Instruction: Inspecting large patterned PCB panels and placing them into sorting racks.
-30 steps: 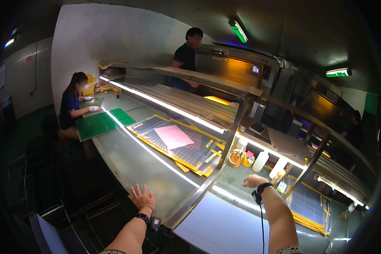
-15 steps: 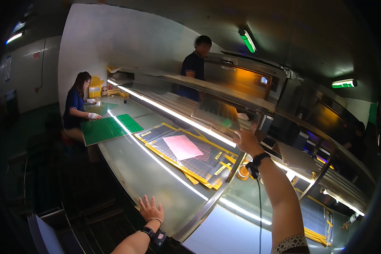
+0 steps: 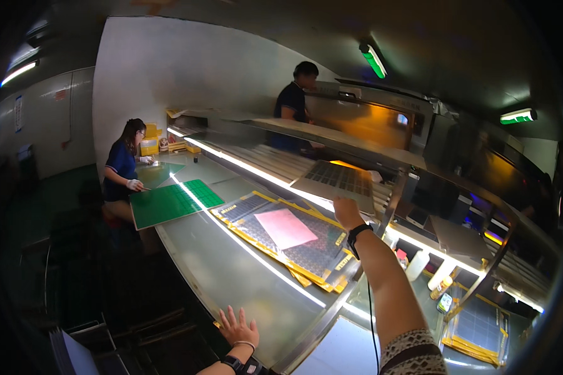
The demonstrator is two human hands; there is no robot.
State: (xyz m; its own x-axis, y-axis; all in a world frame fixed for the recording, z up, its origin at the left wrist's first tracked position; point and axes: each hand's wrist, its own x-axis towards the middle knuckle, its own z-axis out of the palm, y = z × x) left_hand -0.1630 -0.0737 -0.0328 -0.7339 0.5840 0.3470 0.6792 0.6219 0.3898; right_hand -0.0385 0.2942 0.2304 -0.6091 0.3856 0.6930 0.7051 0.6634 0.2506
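My left hand point(image 3: 238, 327) rests on the near edge of the grey worktable point(image 3: 231, 269), fingers spread and flat, holding nothing. Reaching forward, my right hand point(image 3: 348, 212) is closed at the near edge of a thin dark gridded panel with a grey border point(image 3: 335, 181). That panel lies tilted by the slatted shelf, above the long light strip; my fingertips are partly hidden. Left of my right wrist, a pink sheet point(image 3: 286, 228) lies on a stack of dark gridded screens with yellow-taped edges point(image 3: 250, 209).
At the far left a gloved co-worker point(image 3: 122, 164) handles a green board point(image 3: 175, 203). Another person point(image 3: 292, 103) stands behind the shelf point(image 3: 350, 147). White bottles point(image 3: 417, 265) stand right of my forearm, near more yellow-edged screens point(image 3: 478, 325). A white panel point(image 3: 338, 350) lies close to me.
The gridded panel has come nearer to me, and my right hand has moved left to its near edge. My left hand stays on the table edge. The whole view has shifted slightly.
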